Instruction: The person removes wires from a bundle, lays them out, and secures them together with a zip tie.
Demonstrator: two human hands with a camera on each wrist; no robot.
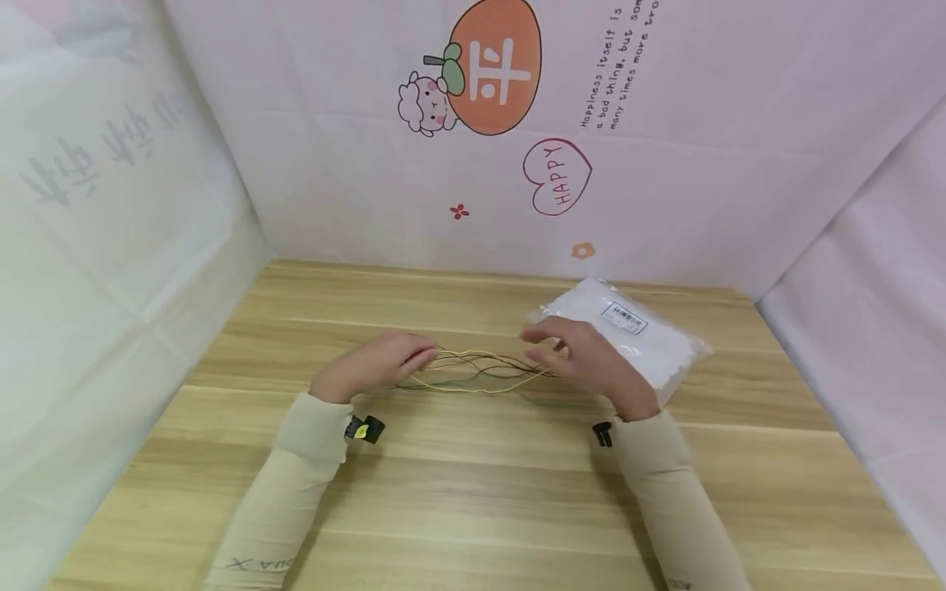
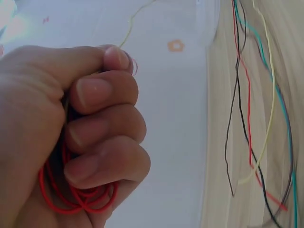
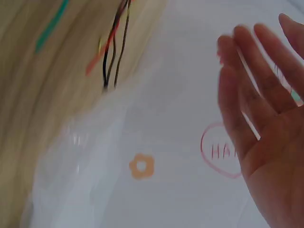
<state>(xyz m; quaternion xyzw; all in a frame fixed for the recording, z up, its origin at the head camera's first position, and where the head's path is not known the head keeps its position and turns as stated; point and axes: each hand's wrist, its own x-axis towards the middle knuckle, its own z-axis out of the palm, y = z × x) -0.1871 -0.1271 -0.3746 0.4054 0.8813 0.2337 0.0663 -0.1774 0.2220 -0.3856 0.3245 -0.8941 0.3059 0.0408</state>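
Observation:
My left hand [image 1: 375,363] grips thin electrical wires, its fingers curled over them. Red wire loops [image 2: 97,202] show in the left palm, below the little finger, and a yellow strand rises from the thumb and index fingertip. More wires [image 1: 484,373] in yellow, red, black and green spread across toward the right hand. Loose wire ends [image 2: 249,161] hang beside the left hand in the left wrist view. The right hand [image 1: 584,361] holds nothing, fingers fairly straight and parted [image 3: 273,99]. In the head view it overlaps the right part of the wires.
A clear plastic bag with white contents and a barcode label [image 1: 624,318] lies behind the right hand. Printed white cloth walls [image 1: 355,180] enclose the wooden table [image 1: 473,492] at the back and both sides. Black wrist cameras [image 1: 365,428] sit at the cuffs.

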